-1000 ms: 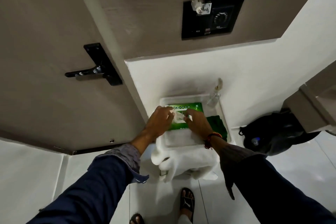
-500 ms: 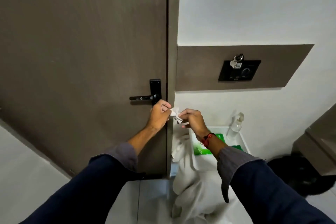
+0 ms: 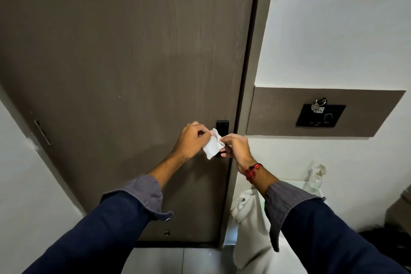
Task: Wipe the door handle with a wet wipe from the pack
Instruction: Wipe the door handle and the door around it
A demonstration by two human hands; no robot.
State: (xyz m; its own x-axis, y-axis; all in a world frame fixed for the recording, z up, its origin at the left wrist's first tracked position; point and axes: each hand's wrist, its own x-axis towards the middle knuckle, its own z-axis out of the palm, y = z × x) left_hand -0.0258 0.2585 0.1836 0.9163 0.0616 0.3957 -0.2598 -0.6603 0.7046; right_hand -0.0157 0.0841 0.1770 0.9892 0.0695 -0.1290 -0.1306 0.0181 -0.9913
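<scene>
A small white wet wipe (image 3: 213,144) is stretched between both hands in front of the brown door. My left hand (image 3: 191,140) pinches its left edge and my right hand (image 3: 235,147) pinches its right edge. The black door handle plate (image 3: 222,126) shows just behind the wipe; its lever is hidden by my hands and the wipe. The wipe pack is out of sight below my right sleeve.
A white cloth (image 3: 246,224) hangs over a white tub (image 3: 311,184) at the lower right, with a clear spray bottle (image 3: 317,173) behind it. A black wall panel with keys (image 3: 320,115) sits right of the door frame. A dark bag (image 3: 389,240) lies at the far right.
Both hands rose from the green pack in the tub with a wipe and now hold it spread in front of the handle. The view tilted up from the tub to the door.
</scene>
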